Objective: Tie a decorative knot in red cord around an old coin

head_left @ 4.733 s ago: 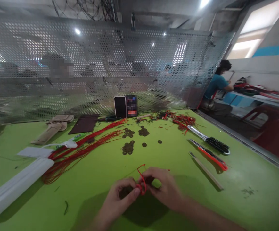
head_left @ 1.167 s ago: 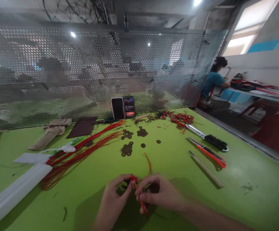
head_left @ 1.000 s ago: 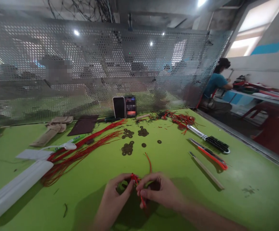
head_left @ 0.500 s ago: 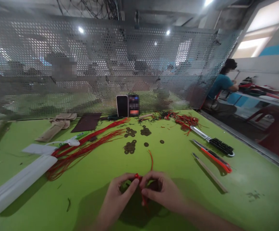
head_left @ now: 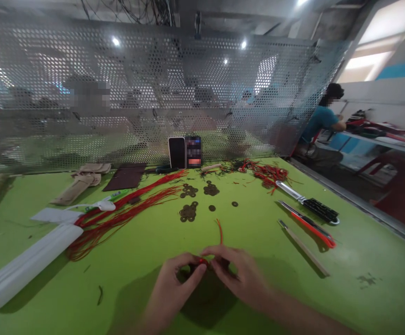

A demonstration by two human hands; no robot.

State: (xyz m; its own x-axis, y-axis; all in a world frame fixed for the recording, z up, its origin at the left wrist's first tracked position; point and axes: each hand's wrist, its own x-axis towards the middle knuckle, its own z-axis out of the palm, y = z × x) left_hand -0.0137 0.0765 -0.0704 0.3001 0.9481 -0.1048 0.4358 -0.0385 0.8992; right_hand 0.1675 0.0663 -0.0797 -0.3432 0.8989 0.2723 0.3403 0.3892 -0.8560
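Observation:
Low in the middle of the view, my left hand (head_left: pixel 176 284) pinches a small knotted piece of red cord (head_left: pixel 203 262) between thumb and forefinger. My right hand (head_left: pixel 242 274) meets it from the other side, its thumb and fingertips closed on the same cord. A loose orange-red tail (head_left: pixel 219 230) of cord sticks out past the right fingers onto the table. Most of the knot is hidden by the fingertips. Beyond the hands lie clusters of round brown coins with holes (head_left: pixel 189 211), with a single coin (head_left: pixel 212 208) and another coin (head_left: pixel 235 204) apart from them.
Red cords (head_left: pixel 118 221) spread at left beside a long white object (head_left: pixel 31 267). At right lie a silver-handled tool with a black textured part (head_left: pixel 321 211), a red-handled cutter (head_left: pixel 314 229) and a thin stick (head_left: pixel 303 246). Phones (head_left: pixel 177 152) lean against the perforated screen (head_left: pixel 136 93). A person (head_left: pixel 322 121) sits beyond.
My right fingers have shifted slightly up and over the knot. The red length that hung below them is now out of sight. My left hand keeps its pinch.

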